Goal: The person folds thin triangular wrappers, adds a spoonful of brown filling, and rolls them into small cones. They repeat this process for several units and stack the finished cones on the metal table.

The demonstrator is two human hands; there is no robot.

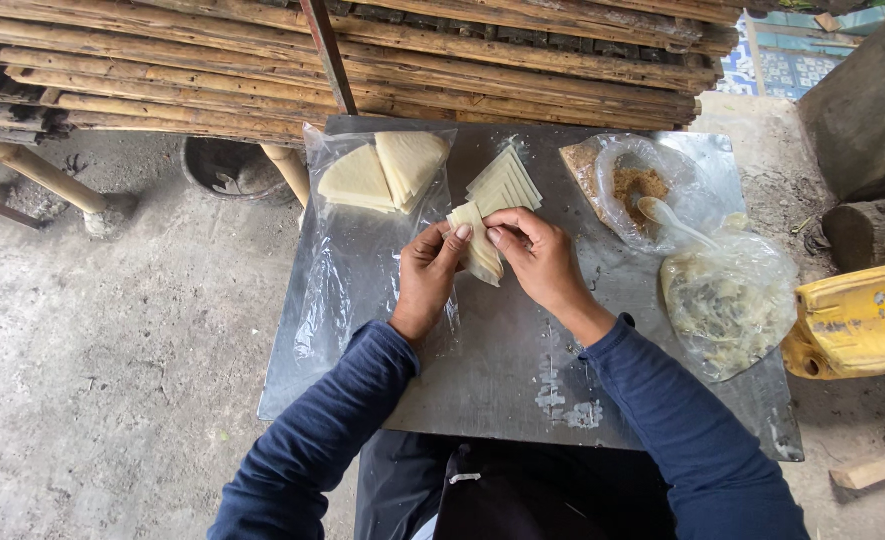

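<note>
Both hands, left hand (428, 275) and right hand (541, 258), pinch one wrapper bundle (479, 245) between them. Folded triangles (383, 172) bagged just beyond the left hand; unfolded stack (506, 180) just ahead remains.

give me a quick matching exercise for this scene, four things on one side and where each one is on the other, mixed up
Things:
1. folded pastry sheet
2. spoon
3. finished triangles
4. yellow container

Places:
A. on the clear plastic bag at the far left of the metal table
B. off the table's right edge
C. between the fingers of the left hand and right hand
D. in the bag with brown filling

Pairs: 1-C, 2-D, 3-A, 4-B
</note>
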